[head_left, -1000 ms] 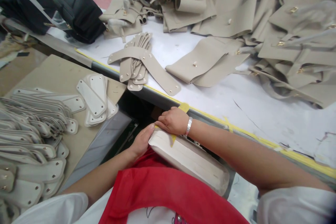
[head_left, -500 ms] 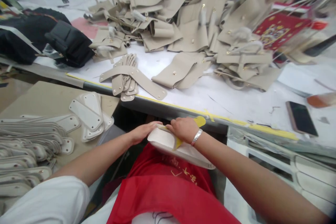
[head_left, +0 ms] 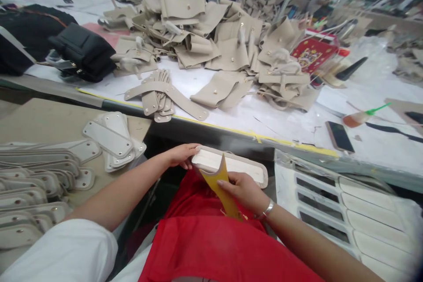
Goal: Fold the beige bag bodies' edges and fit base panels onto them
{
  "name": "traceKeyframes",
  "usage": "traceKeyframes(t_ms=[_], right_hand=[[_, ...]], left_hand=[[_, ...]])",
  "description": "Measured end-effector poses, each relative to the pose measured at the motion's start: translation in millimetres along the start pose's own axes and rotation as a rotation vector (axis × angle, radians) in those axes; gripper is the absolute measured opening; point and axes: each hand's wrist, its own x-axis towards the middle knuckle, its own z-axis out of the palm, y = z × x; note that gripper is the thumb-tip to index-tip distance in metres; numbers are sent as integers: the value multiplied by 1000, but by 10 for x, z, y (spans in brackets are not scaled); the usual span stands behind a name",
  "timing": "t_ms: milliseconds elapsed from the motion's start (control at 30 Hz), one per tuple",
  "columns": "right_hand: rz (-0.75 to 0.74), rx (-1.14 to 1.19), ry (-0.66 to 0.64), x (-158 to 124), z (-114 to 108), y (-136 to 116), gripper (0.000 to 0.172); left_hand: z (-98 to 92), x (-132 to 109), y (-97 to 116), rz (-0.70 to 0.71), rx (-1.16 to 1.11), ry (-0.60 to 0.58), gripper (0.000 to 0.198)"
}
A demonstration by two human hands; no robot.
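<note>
My left hand (head_left: 183, 155) is closed on the left end of a long, round-ended pale panel (head_left: 243, 166), its white face and beige rim turned up toward me. The panel is held over my lap, just below the table edge. In my right hand (head_left: 246, 190), a flat yellow strip-shaped tool (head_left: 215, 181) is pinched between thumb and fingers. Its notched, pointed end points up in front of the panel's near side; whether it touches the panel, I cannot tell. A red apron (head_left: 211, 246) covers my lap beneath both hands.
Left, pale strips with rivets (head_left: 109, 141) lie stacked on a board (head_left: 49, 114). Ahead, beige leather pieces (head_left: 228, 48) pile on the white table (head_left: 185, 77), with a black bag (head_left: 82, 50) and a phone (head_left: 339, 135). At right is a slotted white rack (head_left: 306, 198) holding pale panels.
My right hand has drawn back from the panel toward me, swinging the yellow tool so its notched end shows. The panel's white face has turned up. My view has tilted up and shifted right.
</note>
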Motion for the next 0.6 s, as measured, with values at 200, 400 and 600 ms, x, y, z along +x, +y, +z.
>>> traceKeyframes(t_ms=[200,400,600], right_hand=[[221,424,-42,273,550,-45,22],[373,830,2,510,883,-75,17],[371,1005,16,585,983,-58,27]], left_hand=[[57,37,-177,75,-462,-158,52],[87,106,-254,125,-754,-247,56],[144,92,-242,125,-787,-159,64]])
